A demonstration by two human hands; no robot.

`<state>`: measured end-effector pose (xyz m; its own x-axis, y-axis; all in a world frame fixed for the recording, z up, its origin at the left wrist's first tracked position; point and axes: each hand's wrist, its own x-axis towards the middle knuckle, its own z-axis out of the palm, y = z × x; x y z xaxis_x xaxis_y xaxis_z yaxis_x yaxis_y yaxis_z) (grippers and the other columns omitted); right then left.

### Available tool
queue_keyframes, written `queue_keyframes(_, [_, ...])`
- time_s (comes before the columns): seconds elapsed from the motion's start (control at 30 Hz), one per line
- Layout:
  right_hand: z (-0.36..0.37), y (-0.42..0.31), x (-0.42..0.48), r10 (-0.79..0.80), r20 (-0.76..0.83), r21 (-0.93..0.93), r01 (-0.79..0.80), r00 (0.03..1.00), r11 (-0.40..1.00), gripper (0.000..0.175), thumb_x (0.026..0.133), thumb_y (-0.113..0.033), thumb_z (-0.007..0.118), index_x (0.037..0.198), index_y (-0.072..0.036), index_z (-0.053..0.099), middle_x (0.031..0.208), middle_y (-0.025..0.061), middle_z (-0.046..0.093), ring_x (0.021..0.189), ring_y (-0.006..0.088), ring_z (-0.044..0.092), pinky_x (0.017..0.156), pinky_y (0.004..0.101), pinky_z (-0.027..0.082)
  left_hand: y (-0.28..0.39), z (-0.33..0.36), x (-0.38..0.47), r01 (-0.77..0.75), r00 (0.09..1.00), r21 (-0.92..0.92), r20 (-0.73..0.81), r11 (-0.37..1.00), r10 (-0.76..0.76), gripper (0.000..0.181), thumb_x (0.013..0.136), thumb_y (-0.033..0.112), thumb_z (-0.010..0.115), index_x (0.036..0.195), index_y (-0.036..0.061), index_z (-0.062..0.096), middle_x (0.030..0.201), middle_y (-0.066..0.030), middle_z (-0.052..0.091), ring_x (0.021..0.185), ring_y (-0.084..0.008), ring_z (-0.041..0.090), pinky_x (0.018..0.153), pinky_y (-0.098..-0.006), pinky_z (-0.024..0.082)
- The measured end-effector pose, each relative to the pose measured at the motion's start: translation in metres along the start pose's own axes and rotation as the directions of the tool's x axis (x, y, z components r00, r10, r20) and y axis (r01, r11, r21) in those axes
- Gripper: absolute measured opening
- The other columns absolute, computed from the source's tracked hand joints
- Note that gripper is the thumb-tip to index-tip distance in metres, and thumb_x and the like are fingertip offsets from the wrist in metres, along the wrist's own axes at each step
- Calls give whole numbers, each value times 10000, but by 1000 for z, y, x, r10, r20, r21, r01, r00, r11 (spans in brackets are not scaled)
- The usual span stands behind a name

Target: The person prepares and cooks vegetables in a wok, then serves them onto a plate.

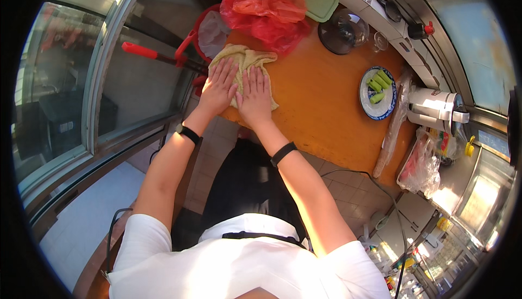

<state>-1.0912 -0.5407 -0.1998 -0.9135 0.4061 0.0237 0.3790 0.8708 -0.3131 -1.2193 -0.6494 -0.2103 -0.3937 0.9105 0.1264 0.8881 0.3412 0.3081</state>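
A yellowish cloth (pixel 245 57) lies rumpled on the left end of an orange-brown wooden table (pixel 318 115). Both of my hands rest palm down on it, side by side, with the fingers stretched out and slightly spread. My left hand (pixel 218 89) covers the cloth's left side, close to the table's edge. Just to its right, my right hand (pixel 255 99) presses on the middle and right part. Neither hand grips the cloth; its far corner folds over beyond my fingertips.
Behind the cloth are red plastic bags (pixel 267 13) and a lined red bin (pixel 212 31). A red-handled pole (pixel 140 50) juts left. Farther right stand a green-lidded box (pixel 319 2), a glass lid (pixel 344 31), a plate (pixel 369 105) with several green vegetable pieces, a wrapped rolling pin (pixel 389 140) and a white canister (pixel 428 109).
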Motion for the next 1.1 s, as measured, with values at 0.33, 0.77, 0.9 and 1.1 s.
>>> queue_keyframes(0.33, [-43, 50, -115, 69, 82, 10, -70, 994, 998, 617, 976, -295, 483, 1506, -6, 352, 1609, 185, 259, 1511, 317, 194, 1244, 447, 120, 119, 25, -18, -81, 986, -67, 140, 995, 89, 622, 988, 315, 480, 1528, 42, 336, 1602, -168, 277, 1514, -376, 157, 1224, -522, 109])
queue_keyframes(0.77, [-56, 154, -136, 455, -207, -59, -475, 866, 878, 741, 973, -408, 531, 1524, 23, 285, 1590, 271, 233, 1505, 402, 164, 1222, 518, 128, 197, 74, 78, -310, 941, -184, 81, 933, 328, 655, 969, 319, 494, 1533, 40, 314, 1604, -159, 280, 1503, -307, 225, 1229, -440, 172])
queue_keyframes(0.9, [-50, 179, -21, 329, -270, -108, -368, 905, 923, 716, 984, -449, 482, 1503, 23, 335, 1571, 256, 294, 1490, 395, 209, 1219, 514, 122, 143, 70, 137, -129, 991, -80, 11, 988, 130, 700, 973, 318, 489, 1527, -40, 255, 1607, -183, 259, 1496, -316, 234, 1224, -440, 182])
queue_keyframes(1.1, [-47, 182, 36, 313, -307, -69, -349, 899, 935, 675, 992, -415, 489, 1500, 7, 349, 1578, 236, 291, 1483, 384, 228, 1210, 516, 148, 107, 73, 195, -122, 991, -64, -68, 990, 117, 674, 991, 317, 465, 1522, -41, 258, 1604, -202, 253, 1488, -364, 224, 1219, -469, 177])
